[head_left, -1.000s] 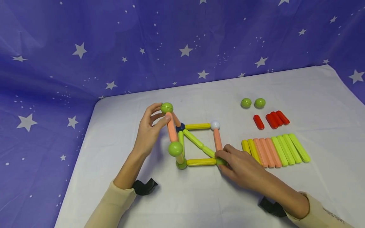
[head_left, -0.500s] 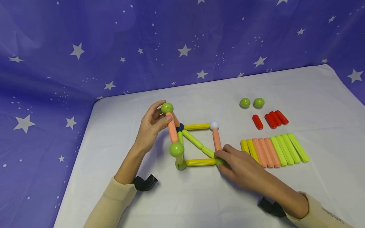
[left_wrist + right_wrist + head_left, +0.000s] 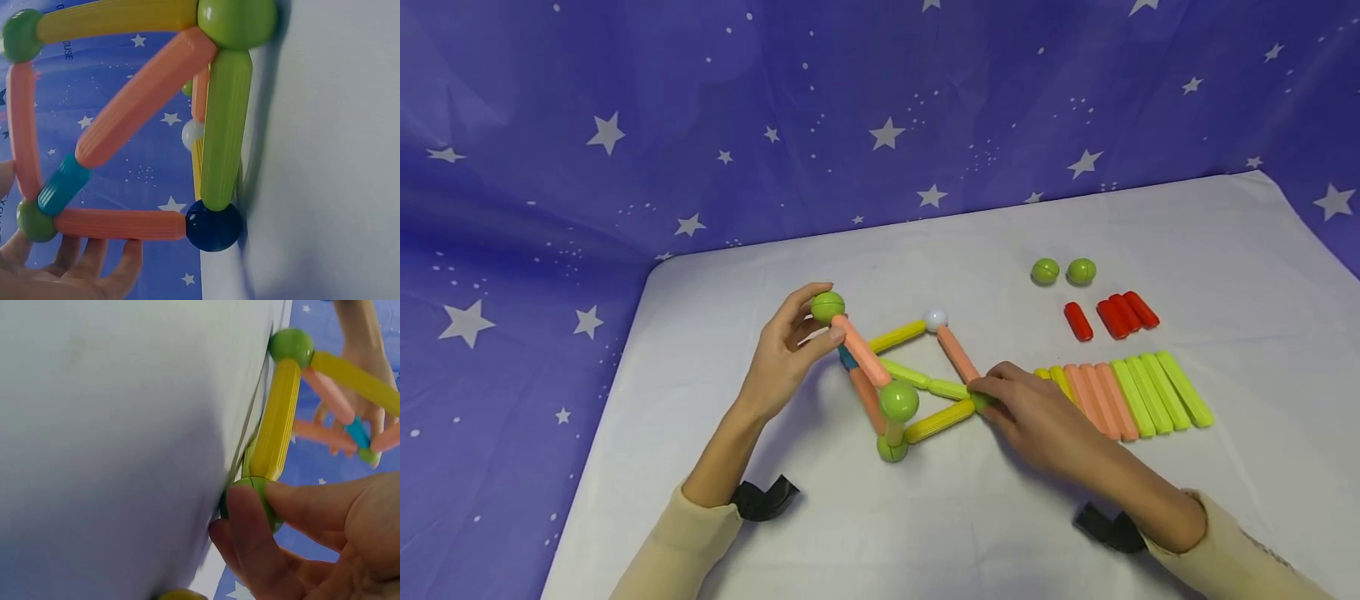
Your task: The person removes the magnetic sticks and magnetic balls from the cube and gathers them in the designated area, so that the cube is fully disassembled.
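A frame of magnetic sticks and balls stands on the table, with a flat base and one upright side. My left hand (image 3: 784, 358) grips its upper green ball (image 3: 827, 307) and the salmon stick (image 3: 863, 352) beside it, thumb on the stick. A second upper green ball (image 3: 899, 402) sits above a lower corner ball (image 3: 892, 448). My right hand (image 3: 1037, 417) pinches the green ball (image 3: 256, 500) at the base's right corner. In the left wrist view a teal stick (image 3: 64, 184) and a salmon stick form a diagonal. The dark blue ball (image 3: 214, 225) is hidden in the head view.
Two loose green balls (image 3: 1063, 271) lie at the back right, with several short red sticks (image 3: 1120, 317) in front of them. A row of yellow, salmon and lime sticks (image 3: 1123, 398) lies just beyond my right hand. A starry blue cloth (image 3: 880, 108) hangs behind the table.
The frame has turned about its right corner: the white ball moved left and the near left corner came right and closer. My left hand shifted slightly left and nearer, still holding the upper side.
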`<state>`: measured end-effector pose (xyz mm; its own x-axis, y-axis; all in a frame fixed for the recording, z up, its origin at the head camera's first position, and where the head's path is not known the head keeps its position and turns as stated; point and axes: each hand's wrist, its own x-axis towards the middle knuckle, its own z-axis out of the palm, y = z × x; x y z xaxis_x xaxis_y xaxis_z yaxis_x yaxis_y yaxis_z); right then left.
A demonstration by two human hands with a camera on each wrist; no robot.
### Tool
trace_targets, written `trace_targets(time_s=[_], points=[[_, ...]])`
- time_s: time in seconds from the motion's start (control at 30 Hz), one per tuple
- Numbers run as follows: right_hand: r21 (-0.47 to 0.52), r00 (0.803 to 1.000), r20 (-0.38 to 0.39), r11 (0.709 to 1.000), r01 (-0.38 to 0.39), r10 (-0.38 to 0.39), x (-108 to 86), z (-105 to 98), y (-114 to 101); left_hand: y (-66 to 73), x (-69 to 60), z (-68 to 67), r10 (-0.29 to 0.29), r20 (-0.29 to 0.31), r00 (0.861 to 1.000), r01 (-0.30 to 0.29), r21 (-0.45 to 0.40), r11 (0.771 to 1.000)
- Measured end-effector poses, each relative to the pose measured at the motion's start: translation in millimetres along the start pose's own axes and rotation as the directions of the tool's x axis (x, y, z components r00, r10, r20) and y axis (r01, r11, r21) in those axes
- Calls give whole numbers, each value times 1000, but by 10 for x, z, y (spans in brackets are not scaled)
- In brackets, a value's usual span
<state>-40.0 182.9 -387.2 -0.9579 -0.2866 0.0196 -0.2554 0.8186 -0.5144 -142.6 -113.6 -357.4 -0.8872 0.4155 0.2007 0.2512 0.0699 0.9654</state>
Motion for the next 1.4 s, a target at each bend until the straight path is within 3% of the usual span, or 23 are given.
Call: trace_targets(time_s=[0.2,0.43,0.57,0.67,0.77,0.9,1.0,1.07,1.2,1.4], points=[[-5,999,-12,999,38,-38,101,-33,23,-13,-104,-49,51,0,999,-51,35,998],[-1,1000,28,1000,-11,11,123,-59,-18,-39,-162,-97,67,12,998,-67,-12,998],[0,999,-46,1000,15,-15,66,-98,-104,-45,-188,-116,77,17,997,-77,5,997],[110,992,-112,991,76,-63,21,-159,-235,-46,-206,-129,83,13,996,-83,22,996],[326,988,-122,937,128,-93,-1,-209,-396,-45,-221,-144,84,6,996,-84,25,996],[602,991,-86,788,133,-101,12,-213,-567,-47,-226,-153,83,3,997,-83,6,997],[697,993,-68,708,114,-93,30,-190,-650,-46,-222,-150,82,6,997,-82,-5,997],[717,994,-65,689,106,-85,43,-171,-695,-43,-226,-147,80,5,997,-80,-5,997],[691,994,-78,715,107,-75,68,-158,-750,-40,-265,-151,76,-8,997,-76,8,997],[558,987,-120,815,155,-106,104,-230,-735,-16,-408,-163,58,-25,998,-58,32,998]])
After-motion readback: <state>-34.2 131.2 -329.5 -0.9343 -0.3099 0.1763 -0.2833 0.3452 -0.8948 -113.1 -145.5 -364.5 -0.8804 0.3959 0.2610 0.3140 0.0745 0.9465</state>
